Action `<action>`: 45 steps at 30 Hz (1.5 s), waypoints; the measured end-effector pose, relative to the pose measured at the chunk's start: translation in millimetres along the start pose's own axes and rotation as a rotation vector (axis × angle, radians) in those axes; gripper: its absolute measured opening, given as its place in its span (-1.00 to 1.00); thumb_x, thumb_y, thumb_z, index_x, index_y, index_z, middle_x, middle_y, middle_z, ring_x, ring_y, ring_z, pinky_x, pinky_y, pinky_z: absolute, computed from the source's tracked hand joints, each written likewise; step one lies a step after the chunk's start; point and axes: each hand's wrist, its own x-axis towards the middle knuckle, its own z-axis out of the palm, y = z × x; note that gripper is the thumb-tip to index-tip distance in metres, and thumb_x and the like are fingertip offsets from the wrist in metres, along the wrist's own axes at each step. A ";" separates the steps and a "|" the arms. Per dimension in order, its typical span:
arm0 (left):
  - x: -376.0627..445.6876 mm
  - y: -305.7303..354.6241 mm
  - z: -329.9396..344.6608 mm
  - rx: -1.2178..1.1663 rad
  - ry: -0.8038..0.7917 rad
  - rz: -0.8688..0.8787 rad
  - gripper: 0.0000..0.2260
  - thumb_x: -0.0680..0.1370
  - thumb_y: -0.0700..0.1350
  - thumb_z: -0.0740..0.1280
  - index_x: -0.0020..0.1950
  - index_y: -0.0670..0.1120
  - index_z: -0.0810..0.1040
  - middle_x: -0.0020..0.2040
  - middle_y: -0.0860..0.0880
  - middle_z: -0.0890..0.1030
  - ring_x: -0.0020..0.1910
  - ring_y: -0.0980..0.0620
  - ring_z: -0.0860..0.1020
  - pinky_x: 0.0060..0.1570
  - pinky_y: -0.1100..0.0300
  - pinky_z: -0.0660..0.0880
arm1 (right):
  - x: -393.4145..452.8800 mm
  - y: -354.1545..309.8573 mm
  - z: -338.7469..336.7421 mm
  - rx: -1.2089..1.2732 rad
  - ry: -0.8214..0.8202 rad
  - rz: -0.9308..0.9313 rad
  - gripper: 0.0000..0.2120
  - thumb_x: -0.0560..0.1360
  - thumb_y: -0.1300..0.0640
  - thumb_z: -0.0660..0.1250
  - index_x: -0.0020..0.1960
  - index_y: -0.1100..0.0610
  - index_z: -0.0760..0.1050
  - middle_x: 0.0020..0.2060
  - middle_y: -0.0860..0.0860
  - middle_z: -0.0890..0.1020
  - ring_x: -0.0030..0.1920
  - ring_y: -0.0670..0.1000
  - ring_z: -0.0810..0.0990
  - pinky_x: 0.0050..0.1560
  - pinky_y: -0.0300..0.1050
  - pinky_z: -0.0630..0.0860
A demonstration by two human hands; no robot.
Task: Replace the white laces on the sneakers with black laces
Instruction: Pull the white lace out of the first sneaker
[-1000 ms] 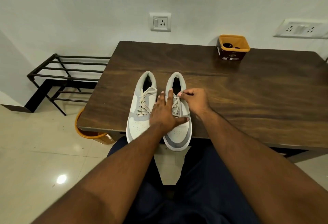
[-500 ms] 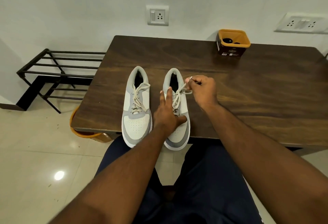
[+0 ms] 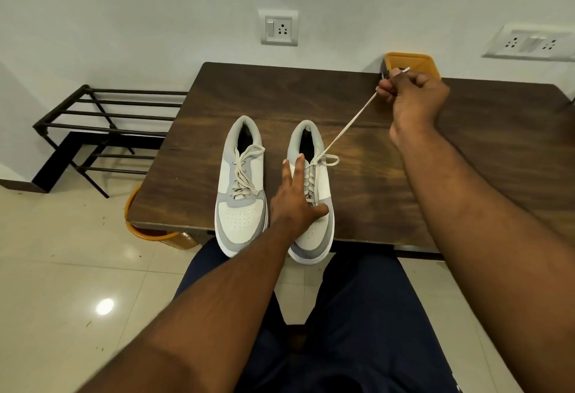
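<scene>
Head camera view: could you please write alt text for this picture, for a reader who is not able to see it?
A person's right hand pinches the end of a white lace and pulls it taut, up and away from the right sneaker, while the left hand presses flat on that shoe. The left sneaker stands beside it, bow tied, on a dark wooden table.

arms: both bare from wrist up, no sleeves in view | left hand (image 3: 295, 203): bare, no glove, ring or watch | right hand (image 3: 413, 97): bare, wrist below it unadorned | legs: dark navy trousers (image 3: 357, 315), plain fabric, no markings
</scene>
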 end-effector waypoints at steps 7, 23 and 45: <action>0.5 0.9 0.2 -0.002 -0.011 0.001 0.06 0.36 0.05 0.53 0.57 0.21 -0.21 0.61 0.01 -0.17 0.50 -0.12 0.27 0.28 -0.07 0.41 | 7.9 -13.0 5.6 0.265 0.082 0.030 -0.81 0.51 0.38 0.33 -0.27 0.24 0.49 -0.39 0.11 0.56 -0.43 -0.01 0.56 -0.35 -0.18 0.54; -0.1 0.6 -2.2 0.070 -0.065 -0.010 0.28 0.19 0.36 0.53 0.56 0.10 -0.33 0.60 -0.10 -0.27 0.56 -0.15 0.11 0.42 -0.11 0.24 | -81.5 84.8 -17.7 -1.000 -0.862 -0.274 -0.60 0.51 0.32 0.31 0.32 0.09 0.52 0.34 0.04 0.44 0.28 -0.05 0.42 0.31 -0.13 0.40; 3.5 4.4 -16.5 -0.075 0.195 0.030 -0.44 0.57 0.18 0.28 0.53 0.16 0.21 0.62 0.01 -0.02 0.54 -0.11 0.15 0.41 -0.18 0.22 | -22.9 54.6 -30.5 -0.946 -0.334 0.010 -0.56 0.49 0.18 0.38 0.36 0.11 0.45 0.28 0.10 0.53 0.08 0.08 0.58 -0.10 -0.16 0.54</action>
